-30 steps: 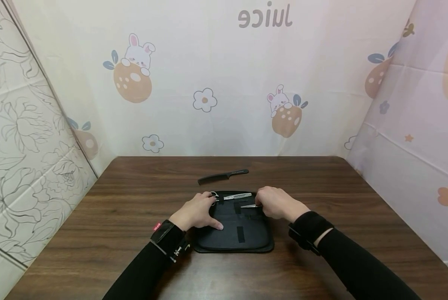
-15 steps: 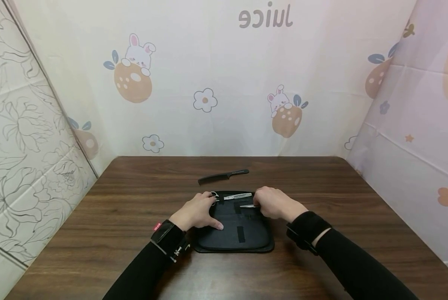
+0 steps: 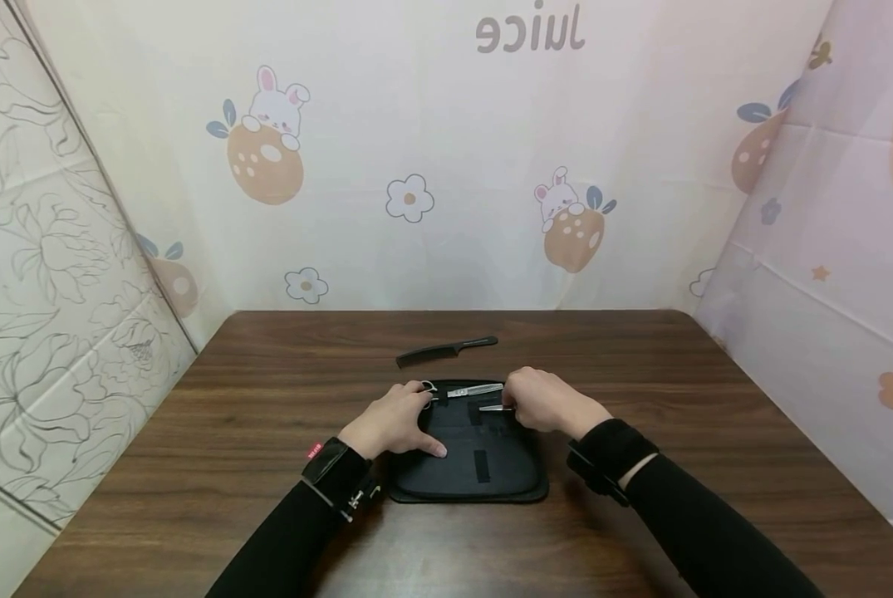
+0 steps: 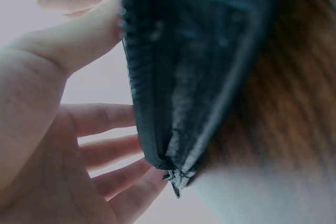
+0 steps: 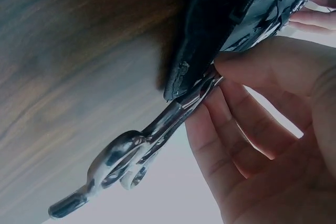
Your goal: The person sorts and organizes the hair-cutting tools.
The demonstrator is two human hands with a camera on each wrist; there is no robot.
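Observation:
A black zip case lies on the table. My left hand rests on its left side, thumb over the top surface; in the left wrist view its fingers stretch along the zip edge. At the case's far right my right hand pinches a pair of scissors, whose finger rings stick out past the case edge in the right wrist view. In the head view only the blades show, lying at a black strap. Thinning scissors lie along the far edge, their rings partly behind my left fingers.
Behind the case a black comb lies on the wooden table. A second black strap sits on the near part of the case. Printed cloth hangs behind the table and to the right.
My right hand has shifted slightly to the left along the scissors, and less of the blades shows. The left hand, the case and the comb stay in place.

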